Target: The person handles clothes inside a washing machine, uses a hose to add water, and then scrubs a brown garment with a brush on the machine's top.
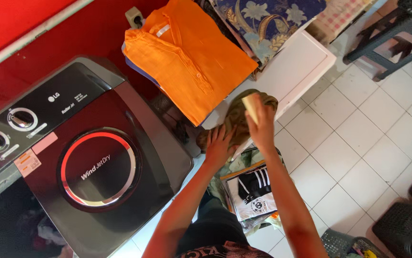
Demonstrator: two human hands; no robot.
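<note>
At the far left a glossy dark-red washing machine (96,162) is seen, its hard plastic lid marked by one round ring and its panel fitted with two round dials (8,129). Further right, one bright orange collared shirt (189,57) of soft woven cloth is laid flat on a stack, with a blue floral fabric (268,19) beside it. On the white worktop (294,67), at its near edge, one crumpled olive-green garment (237,117) is found, its long axis running from lower left to upper right. The left hand (219,145) is pressed flat on the garment's lower end, fingers spread and released. The right hand (259,125) is closed on the garment's upper part, fingers grasping the cloth. Below the hands a folded white and black shirt (253,191) is seen. The floor (359,143) is covered in square white tiles, and dark plastic stools (387,38) are placed at the right.
</note>
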